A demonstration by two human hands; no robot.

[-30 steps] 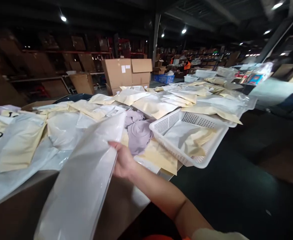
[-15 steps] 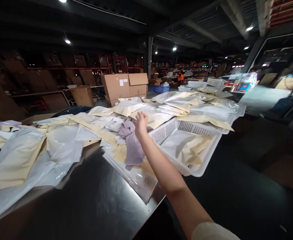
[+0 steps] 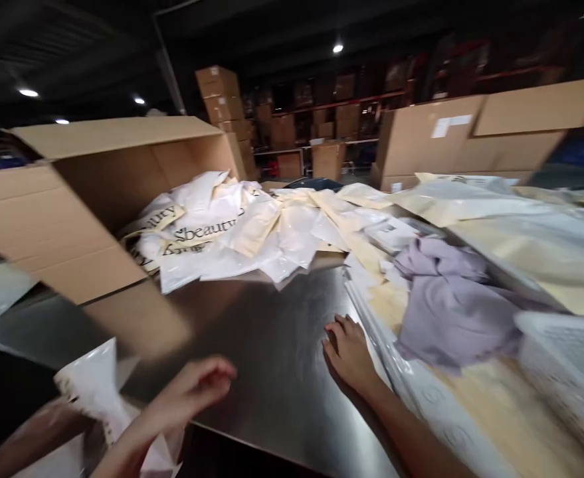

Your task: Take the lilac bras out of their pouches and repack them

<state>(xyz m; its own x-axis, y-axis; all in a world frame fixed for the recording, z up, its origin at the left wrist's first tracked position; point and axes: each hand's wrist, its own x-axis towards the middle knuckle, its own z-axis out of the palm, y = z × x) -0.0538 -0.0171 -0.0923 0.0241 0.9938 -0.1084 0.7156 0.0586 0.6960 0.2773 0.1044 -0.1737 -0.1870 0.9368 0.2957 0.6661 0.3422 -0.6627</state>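
Note:
My left hand point(image 3: 199, 385) hovers over the near edge of the metal table point(image 3: 266, 345). Its fingers are loosely bent and somewhat blurred, with nothing visible in them. To the right, my right hand point(image 3: 349, 355) is low over the tabletop, fingers a little curled and apart, holding nothing that I can see. Beside it lies a stack of clear plastic bags point(image 3: 436, 405). A crumpled mauve cloth point(image 3: 456, 312) rests on that stack. White plastic packaging point(image 3: 97, 385) shows below the table edge, by my left forearm.
A large open cardboard box point(image 3: 67, 232) lies on its side at the left. Lettered plastic packages point(image 3: 206, 229) spill from it across the back. A white plastic basket point(image 3: 555, 345) stands at the right, below more packages point(image 3: 521, 219). Another carton point(image 3: 431, 143) stands behind.
The view has swung left and closer to the table. My right hand has come away from beside the mauve cloth to the tabletop left of the bag stack. My left hand has come into view.

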